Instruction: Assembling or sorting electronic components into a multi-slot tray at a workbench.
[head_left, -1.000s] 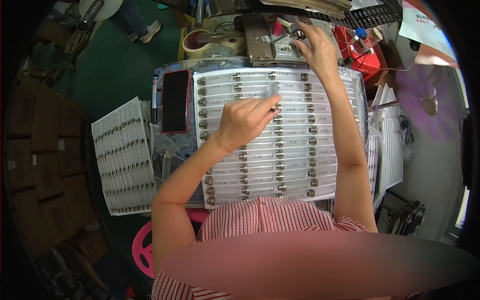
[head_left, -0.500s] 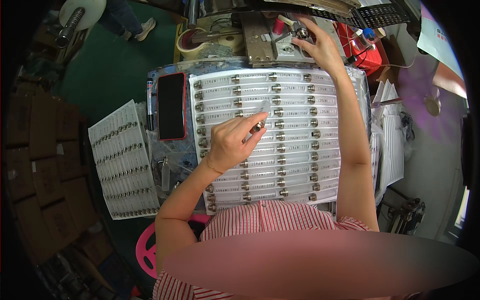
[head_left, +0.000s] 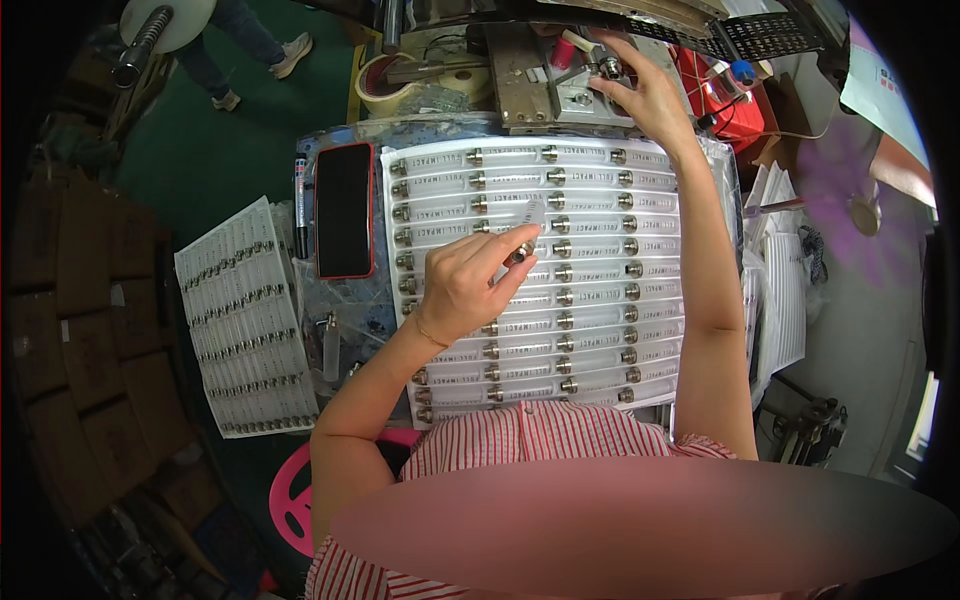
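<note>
A white tray (head_left: 660, 300) of clear tubes with metal ends, laid in rows, covers the bench in front of me. My left hand (head_left: 468, 285) hovers over its left middle and pinches one clear tube (head_left: 528, 232) by its metal end. My right hand (head_left: 645, 92) is stretched to the far side and grips a small metal part (head_left: 608, 68) on the grey machine fixture (head_left: 545, 85) behind the tray.
A phone in a red case (head_left: 344, 210) and a marker pen (head_left: 299, 205) lie left of the tray. A second sheet of tubes (head_left: 245, 320) sits further left. A tape roll (head_left: 385, 85), red box (head_left: 712, 95), stacked white trays (head_left: 785, 300) and brown cartons (head_left: 70, 330) surround the bench. Another person's feet (head_left: 255, 70) are at the top left.
My left hand has lifted a tube off the tray and drawn it toward me. My right hand has stayed on the machine fixture.
</note>
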